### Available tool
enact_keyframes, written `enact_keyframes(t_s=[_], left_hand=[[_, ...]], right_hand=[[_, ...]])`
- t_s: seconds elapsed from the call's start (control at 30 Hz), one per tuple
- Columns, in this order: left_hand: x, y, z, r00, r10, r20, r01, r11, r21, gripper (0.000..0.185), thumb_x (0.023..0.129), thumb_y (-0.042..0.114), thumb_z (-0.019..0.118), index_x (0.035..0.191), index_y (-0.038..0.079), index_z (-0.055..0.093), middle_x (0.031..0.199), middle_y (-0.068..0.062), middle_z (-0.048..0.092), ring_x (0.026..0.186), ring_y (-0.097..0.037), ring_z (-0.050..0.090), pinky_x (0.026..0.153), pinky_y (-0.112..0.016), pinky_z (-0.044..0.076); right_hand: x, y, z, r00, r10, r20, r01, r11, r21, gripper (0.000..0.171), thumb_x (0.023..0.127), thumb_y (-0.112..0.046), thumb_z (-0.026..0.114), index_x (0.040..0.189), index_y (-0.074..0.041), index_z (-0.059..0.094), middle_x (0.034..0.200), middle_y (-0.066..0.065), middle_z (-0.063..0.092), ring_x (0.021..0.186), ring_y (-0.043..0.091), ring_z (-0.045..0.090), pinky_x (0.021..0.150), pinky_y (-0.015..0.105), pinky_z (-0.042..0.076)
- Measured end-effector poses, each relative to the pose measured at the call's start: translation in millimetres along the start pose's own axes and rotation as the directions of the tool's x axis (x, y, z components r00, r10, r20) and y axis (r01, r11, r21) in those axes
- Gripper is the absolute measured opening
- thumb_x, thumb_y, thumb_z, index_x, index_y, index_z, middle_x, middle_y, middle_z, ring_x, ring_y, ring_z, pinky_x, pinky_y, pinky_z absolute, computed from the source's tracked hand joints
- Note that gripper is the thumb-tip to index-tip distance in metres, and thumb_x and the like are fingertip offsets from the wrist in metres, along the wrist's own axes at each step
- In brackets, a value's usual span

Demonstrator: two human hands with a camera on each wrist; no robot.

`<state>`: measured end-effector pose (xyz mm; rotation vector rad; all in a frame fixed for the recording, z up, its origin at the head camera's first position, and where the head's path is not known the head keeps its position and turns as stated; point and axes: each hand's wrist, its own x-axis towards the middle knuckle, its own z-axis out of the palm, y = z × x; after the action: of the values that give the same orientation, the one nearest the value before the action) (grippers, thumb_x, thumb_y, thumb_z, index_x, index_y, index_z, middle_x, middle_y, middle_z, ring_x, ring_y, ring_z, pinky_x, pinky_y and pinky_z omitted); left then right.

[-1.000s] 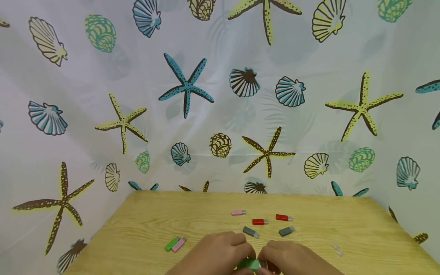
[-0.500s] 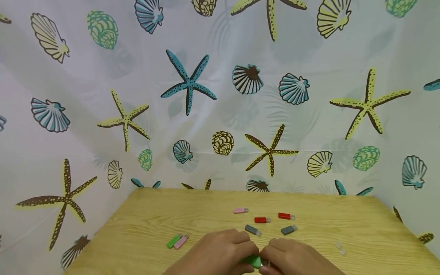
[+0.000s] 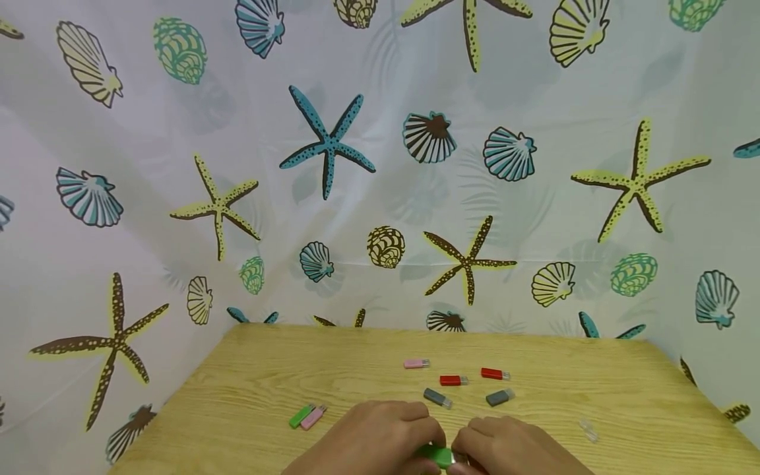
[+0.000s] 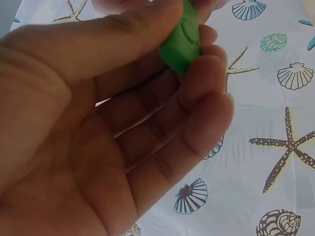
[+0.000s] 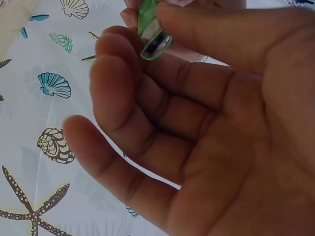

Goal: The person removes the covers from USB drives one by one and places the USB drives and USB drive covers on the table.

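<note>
Both hands meet at the near edge of the wooden table [image 3: 249, 382]. Between them is a green USB stick [image 3: 437, 455]. My left hand [image 3: 380, 439] pinches its green body [image 4: 181, 42] between thumb and fingertips. My right hand [image 3: 505, 445] pinches the other end, where a clear cap or metal plug [image 5: 156, 45] shows between thumb and index finger. Whether the cap is seated I cannot tell.
On the table beyond the hands lie a pink stick [image 3: 415, 363], two red sticks [image 3: 452, 380] [image 3: 494, 374] and two grey sticks [image 3: 436, 398] [image 3: 499, 397]. A green and a pink stick [image 3: 307, 417] lie at the left, a clear cap [image 3: 588, 429] at the right. A seashell-print curtain [image 3: 326, 145] walls the table in.
Both hands have stayed together on the green stick, shifting only slightly. The sticks on the table have not moved.
</note>
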<state>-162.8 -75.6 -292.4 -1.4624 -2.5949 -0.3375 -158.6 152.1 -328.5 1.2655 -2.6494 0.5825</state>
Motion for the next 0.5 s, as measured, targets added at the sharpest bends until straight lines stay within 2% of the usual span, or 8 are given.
enact_keyframes(t_s=[0.1, 0.3, 0.5], left_hand=[[-1.0, -0.3, -0.4, 1.000, 0.004, -0.005, -0.004, 1.000, 0.013, 0.014, 0.091, 0.033, 0.066, 0.099, 0.022, 0.069, 0.086, 0.019, 0.057, 0.074, 0.011, 0.049, 0.064, -0.004, 0.036], [-3.7, -0.7, -3.2, 0.997, 0.006, -0.079, -0.001, 0.998, 0.066, 0.013, 0.089, 0.031, 0.069, 0.096, 0.021, 0.070, 0.086, 0.017, 0.058, 0.078, 0.009, 0.052, 0.069, -0.004, 0.039], [-4.0, -0.5, -3.9, 0.995, 0.010, -0.097, -0.004, 0.998, 0.061, 0.012, 0.089, 0.030, 0.070, 0.096, 0.020, 0.070, 0.085, 0.017, 0.058, 0.075, 0.009, 0.050, 0.067, -0.004, 0.038]], right_hand=[[0.1, -0.5, -1.0, 1.000, -0.012, -0.007, 0.012, 1.000, 0.000, 0.018, 0.099, -0.032, 0.054, 0.086, -0.022, 0.061, 0.076, -0.025, 0.042, 0.064, -0.009, 0.038, 0.053, 0.016, 0.037], [-2.7, -2.0, -6.1, 0.995, -0.039, -0.088, 0.040, 0.999, 0.011, 0.012, 0.097, -0.027, 0.059, 0.085, -0.025, 0.058, 0.075, -0.025, 0.038, 0.065, -0.010, 0.038, 0.053, 0.015, 0.036], [-2.2, -0.9, -9.1, 0.997, -0.030, -0.076, 0.035, 0.998, 0.060, 0.006, 0.096, -0.025, 0.061, 0.090, -0.024, 0.060, 0.077, -0.024, 0.040, 0.066, -0.010, 0.040, 0.054, 0.015, 0.038]])
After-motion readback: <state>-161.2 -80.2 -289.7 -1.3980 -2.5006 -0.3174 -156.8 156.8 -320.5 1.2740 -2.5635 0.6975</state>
